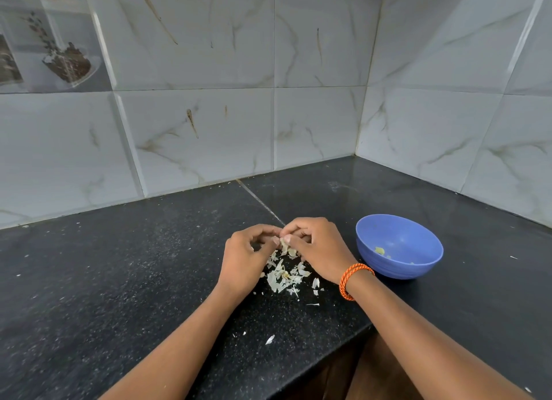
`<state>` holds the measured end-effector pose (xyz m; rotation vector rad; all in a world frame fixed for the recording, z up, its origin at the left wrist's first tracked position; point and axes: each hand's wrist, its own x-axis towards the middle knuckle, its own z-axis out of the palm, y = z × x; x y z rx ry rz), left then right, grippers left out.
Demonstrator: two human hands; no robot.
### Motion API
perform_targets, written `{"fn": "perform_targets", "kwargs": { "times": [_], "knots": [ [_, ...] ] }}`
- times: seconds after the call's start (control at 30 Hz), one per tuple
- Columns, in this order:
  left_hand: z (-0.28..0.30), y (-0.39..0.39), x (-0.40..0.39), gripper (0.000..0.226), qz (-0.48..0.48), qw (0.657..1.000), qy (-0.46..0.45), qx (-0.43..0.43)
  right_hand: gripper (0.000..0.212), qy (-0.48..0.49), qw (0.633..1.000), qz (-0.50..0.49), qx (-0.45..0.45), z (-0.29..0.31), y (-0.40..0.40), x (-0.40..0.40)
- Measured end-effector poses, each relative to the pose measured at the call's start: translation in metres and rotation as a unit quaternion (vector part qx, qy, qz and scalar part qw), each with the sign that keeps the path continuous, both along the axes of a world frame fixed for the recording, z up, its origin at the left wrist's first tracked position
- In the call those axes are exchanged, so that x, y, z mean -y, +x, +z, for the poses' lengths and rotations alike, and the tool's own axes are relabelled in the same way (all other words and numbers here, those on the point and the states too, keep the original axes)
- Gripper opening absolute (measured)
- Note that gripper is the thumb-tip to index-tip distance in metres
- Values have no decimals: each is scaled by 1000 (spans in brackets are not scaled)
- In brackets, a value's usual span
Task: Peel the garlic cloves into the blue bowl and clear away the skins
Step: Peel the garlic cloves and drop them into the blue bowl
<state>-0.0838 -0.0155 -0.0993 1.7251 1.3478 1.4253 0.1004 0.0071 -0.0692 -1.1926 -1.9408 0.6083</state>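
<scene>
My left hand (246, 254) and my right hand (318, 247) meet fingertip to fingertip over the black counter (119, 280). Together they pinch a garlic clove (283, 242) with pale skin hanging from it; most of the clove is hidden by the fingers. Under the hands lies a heap of garlic skins (283, 275). The blue bowl (398, 245) stands just right of my right hand, with a few peeled pieces (380, 251) inside.
Stray skin flakes (269, 339) lie nearer the counter's front edge (328, 358). Tiled walls (209, 115) close off the back and the right side, forming a corner. An orange band (354, 280) circles my right wrist.
</scene>
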Motion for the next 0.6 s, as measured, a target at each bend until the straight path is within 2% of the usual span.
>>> {"fn": "perform_targets", "kwargs": {
  "times": [0.1, 0.23, 0.5, 0.6],
  "knots": [
    [2, 0, 1, 11, -11, 1000, -6, 23, 4, -23, 997, -4, -73, -1, 1, 6],
    [3, -1, 2, 8, -3, 999, -8, 31, 8, -12, 994, -11, -107, -2, 1, 8],
    [-1, -5, -4, 11, 53, 996, 17, 68, 30, -1, 1000, -14, -11, -11, 4, 3],
    [-1, -6, -4, 10, 58, 995, 23, 76, 28, 37, 997, -42, 53, -14, 0, 1]
  ]
}}
